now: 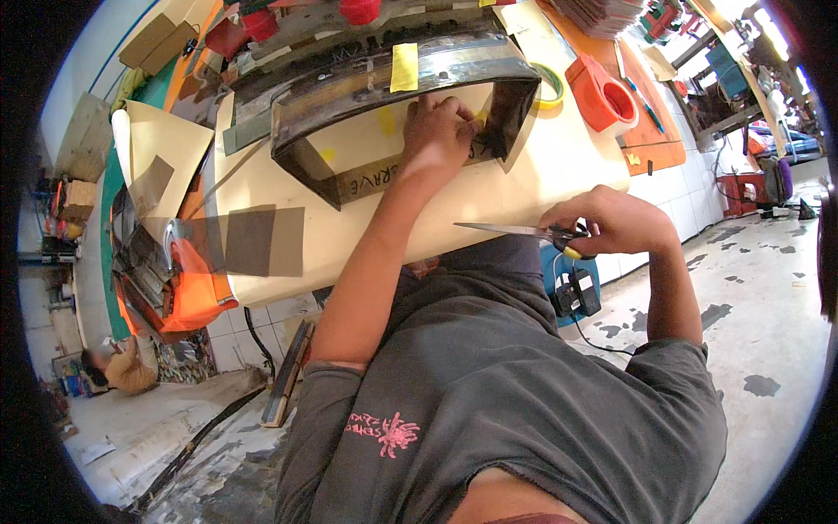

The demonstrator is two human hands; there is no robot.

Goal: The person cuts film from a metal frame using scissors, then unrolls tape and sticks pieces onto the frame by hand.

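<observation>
Nearside of the frame [349, 87], the right grip [624, 218] wraps scissors [524, 230], likely light, stiff, best held by the handles [572, 253]; inside the frame, the left grip [434, 140] is unclear.

Left hand [436, 135], upper middle: fingertips partly hidden, can't tell if they pinch anything. Right hand [615, 223], right of centre, hides part of the dark-and-yellow handles of the metal-bladed scissors [515, 229]. Red plastic piece [359, 10] and stack of thin brownish sheets [595, 13], top: cut off by frame edge. Person in tan top [133, 373], lower left: small, head blurred. Workshop clutter [772, 96], upper right: too small to tell.
</observation>
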